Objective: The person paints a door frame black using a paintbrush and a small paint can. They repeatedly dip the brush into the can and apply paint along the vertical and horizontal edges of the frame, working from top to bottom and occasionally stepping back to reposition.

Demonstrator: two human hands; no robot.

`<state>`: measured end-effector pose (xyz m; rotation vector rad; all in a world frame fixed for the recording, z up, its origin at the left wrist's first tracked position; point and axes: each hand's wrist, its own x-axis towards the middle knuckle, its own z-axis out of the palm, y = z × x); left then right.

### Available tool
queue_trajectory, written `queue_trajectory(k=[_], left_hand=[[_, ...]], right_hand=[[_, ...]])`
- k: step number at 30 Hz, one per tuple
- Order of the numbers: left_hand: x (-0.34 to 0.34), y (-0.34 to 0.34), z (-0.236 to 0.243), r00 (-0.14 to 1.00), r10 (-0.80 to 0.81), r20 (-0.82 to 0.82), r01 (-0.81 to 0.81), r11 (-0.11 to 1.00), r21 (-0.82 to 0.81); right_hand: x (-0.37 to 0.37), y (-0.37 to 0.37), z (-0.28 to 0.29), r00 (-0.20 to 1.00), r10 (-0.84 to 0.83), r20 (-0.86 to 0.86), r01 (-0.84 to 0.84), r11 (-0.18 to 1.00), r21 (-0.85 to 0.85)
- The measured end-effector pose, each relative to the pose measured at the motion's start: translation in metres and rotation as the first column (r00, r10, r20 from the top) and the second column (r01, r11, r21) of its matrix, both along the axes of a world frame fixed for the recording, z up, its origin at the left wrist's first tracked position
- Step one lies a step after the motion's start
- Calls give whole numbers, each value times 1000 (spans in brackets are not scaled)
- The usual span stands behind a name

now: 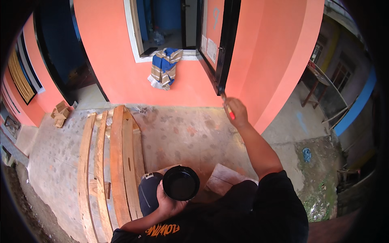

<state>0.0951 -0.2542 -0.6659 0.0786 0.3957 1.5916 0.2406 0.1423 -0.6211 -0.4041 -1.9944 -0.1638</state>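
Observation:
My left hand [166, 203] grips a round black bowl [165, 176] from its near left side, holding it above my lap. The bowl's inside is dark and glossy; how much liquid it holds I cannot make out. With my arm stretched forward, my right hand [238, 111] is closed around a paintbrush [231, 114] with a red handle end. The brush tip is up at the lower outer corner of an open window sash [227, 44]. The sash has a glossy black frame, with paper sheets [210, 49] stuck to its pane.
A striped cloth [166, 67] drapes over the windowsill in the salmon wall [105, 48]. Wooden beams [117, 162] stand close on my left. A cardboard box [60, 114] sits by the dark doorway. Right of the wall corner are a wooden table [316, 77] and rough ground.

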Motion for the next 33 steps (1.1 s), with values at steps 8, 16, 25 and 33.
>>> queue_trajectory(k=[8,16,25,33], left_hand=[[1,3,3,997,-23,73,20,999,41],[-2,10,-10,999,-26,41,22,996,84],[0,11,-7,999,-19,40,14,994,109],[1,6,-8,999,6,37,-10,995,97]], right_hand=[[19,-5,-7,988,65,140,-38,982,-186],[9,39,173,997,27,68,-25,999,-33],[-12,46,403,984,-16,-178,67,957,281],[-19,42,358,993,52,-102,8,859,512]])
